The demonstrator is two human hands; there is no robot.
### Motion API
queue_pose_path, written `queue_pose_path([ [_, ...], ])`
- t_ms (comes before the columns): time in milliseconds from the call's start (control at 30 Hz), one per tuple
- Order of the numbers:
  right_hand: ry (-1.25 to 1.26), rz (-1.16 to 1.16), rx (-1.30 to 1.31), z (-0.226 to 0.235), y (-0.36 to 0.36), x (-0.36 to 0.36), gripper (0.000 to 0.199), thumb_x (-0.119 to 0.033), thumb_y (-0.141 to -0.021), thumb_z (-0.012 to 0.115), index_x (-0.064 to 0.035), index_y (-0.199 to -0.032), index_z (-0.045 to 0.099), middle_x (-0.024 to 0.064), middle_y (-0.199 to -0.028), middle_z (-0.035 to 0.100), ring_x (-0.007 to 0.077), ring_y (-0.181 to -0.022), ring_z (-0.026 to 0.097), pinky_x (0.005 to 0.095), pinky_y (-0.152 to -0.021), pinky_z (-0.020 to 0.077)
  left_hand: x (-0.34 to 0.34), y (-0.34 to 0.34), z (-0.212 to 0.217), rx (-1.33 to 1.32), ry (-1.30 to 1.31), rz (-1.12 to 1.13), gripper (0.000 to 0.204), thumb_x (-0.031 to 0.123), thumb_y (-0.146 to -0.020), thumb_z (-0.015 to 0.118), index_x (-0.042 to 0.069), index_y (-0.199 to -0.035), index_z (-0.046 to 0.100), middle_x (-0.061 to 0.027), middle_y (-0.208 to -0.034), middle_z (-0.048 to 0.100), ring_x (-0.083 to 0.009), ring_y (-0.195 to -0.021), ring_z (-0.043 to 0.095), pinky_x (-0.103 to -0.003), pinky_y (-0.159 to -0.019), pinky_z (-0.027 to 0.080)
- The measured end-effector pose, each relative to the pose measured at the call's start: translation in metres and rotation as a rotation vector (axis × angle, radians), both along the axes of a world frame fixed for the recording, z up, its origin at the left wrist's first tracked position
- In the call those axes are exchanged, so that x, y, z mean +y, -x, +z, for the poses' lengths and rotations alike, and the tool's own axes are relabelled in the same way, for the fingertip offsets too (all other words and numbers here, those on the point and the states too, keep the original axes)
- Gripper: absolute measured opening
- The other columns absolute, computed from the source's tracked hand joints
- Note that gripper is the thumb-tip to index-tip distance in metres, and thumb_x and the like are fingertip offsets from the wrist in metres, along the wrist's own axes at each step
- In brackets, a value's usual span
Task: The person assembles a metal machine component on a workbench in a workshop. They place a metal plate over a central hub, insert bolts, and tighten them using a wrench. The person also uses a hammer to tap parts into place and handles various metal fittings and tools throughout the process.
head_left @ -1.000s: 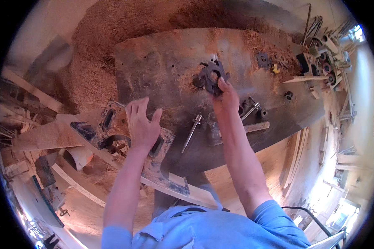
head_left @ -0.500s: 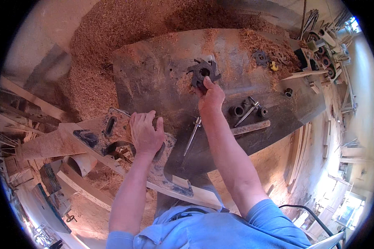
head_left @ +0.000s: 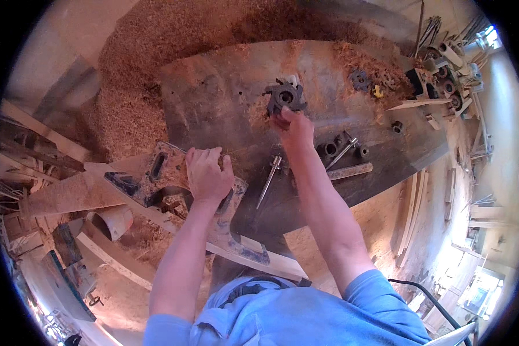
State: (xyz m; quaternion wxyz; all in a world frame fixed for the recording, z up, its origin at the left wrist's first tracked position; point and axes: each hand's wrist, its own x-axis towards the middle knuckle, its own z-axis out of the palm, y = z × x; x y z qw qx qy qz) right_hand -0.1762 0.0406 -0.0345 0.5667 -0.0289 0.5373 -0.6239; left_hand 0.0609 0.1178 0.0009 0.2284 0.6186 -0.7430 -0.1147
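1. Across the head cam's middle I get the dark tabletop (head_left: 213, 115), dusty w/ reddish sawdust; a sawdust heap (head_left: 127, 63) banks up past its far & L edges.
2. Room, same cam: timber pieces lean far L, wood strips (head_left: 414, 202) lie on the floor to the R, & a bright window (head_left: 483, 291) glares lower R.
3. R hand (head_left: 297, 130): thumb on top, other fingers underneath, gripping the near rim of a toothed cutter (head_left: 274, 105). Cutter's over the tabletop's far-middle part, hole facing up; can't tell from my end if it touches the top.
4. L hand (head_left: 209, 179): fingers out, slightly bent, thumb apart, laid over the slotted jig (head_left: 170, 170); can't tell how hard it presses. A curved wood piece (head_left: 282, 266) shows under jig's near end.
5. Edges: tabletop's near-R edge slants up to the R; a flat bar (head_left: 352, 172) lies nr it, w/ T-handled rod (head_left: 343, 153) & black ring (head_left: 330, 149) just beyond.
6. Moving room: I've a gap btwn both hands, w/ second rod (head_left: 267, 184) at its near end. Toothed disc (head_left: 360, 81) & yellow piece (head_left: 378, 91) sit well R of the cutter.
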Motion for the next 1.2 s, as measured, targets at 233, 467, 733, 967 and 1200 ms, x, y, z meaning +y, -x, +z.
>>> queue_pose_path([
  [233, 0.003, 0.158, 1.277, 0.0, 0.04, 0.043, 0.048, -0.005, -0.084, 0.074, -0.0026, -0.13, 0.062, 0.0143, -0.118, 0.07, 0.028, -0.101, 0.07, 0.0394, -0.088, 0.057, 0.003, 0.001, 0.0, 0.018, 0.043, 0.005, 0.025, 0.021, -0.088, 0.067, 0.004, -0.104, 0.071, -0.0132, -0.101, 0.073, -0.0304, -0.105, 0.063, -0.046, -0.114, 0.033],
  [467, -0.111, 0.583, 1.681, -0.002, 0.113, 0.035, 0.048, -0.013, -0.077, 0.074, -0.006, -0.124, 0.068, 0.0251, -0.125, 0.067, 0.0384, -0.114, 0.066, 0.046, -0.094, 0.0542, 0.004, 0.001, -0.006, 0.058, 0.081, -0.011, 0.022, 0.02, -0.087, 0.067, 0.004, -0.101, 0.072, -0.013, -0.099, 0.073, -0.0304, -0.104, 0.063, -0.046, -0.112, 0.036],
  [733, -0.163, 0.804, 1.916, -0.033, 0.137, 0.089, 0.044, -0.013, -0.072, 0.073, -0.0061, -0.115, 0.07, 0.0243, -0.101, 0.072, 0.0423, -0.099, 0.068, 0.0487, -0.089, 0.0543, 0.007, -0.003, -0.006, 0.012, 0.042, -0.013, 0.03, 0.023, -0.087, 0.07, 0.002, -0.108, 0.071, -0.0151, -0.107, 0.07, -0.0337, -0.112, 0.059, -0.047, -0.112, 0.038],
  [967, -0.063, 0.641, 1.342, 0.015, 0.137, 0.052, 0.047, -0.024, -0.07, 0.085, -0.0045, -0.11, 0.071, 0.0175, -0.093, 0.073, 0.031, -0.09, 0.073, 0.0388, -0.082, 0.0558, 0.04, 0.015, 0.012, -0.054, 0.03, -0.005, 0.039, 0.025, -0.089, 0.069, 0.0, -0.119, 0.065, -0.0174, -0.123, 0.065, -0.0411, -0.129, 0.048, -0.05, -0.114, 0.036],
  [1200, 0.494, 0.821, 1.66, 0.074, 0.074, -0.028, 0.043, -0.008, -0.072, 0.07, -0.0113, -0.115, 0.073, 0.0215, -0.112, 0.066, 0.0384, -0.103, 0.066, 0.0464, -0.088, 0.0548, 0.036, 0.016, 0.005, -0.063, 0.025, 0.02, 0.032, 0.022, -0.09, 0.068, -0.001, -0.113, 0.066, -0.0182, -0.118, 0.066, -0.0404, -0.125, 0.051, -0.051, -0.111, 0.039],
])
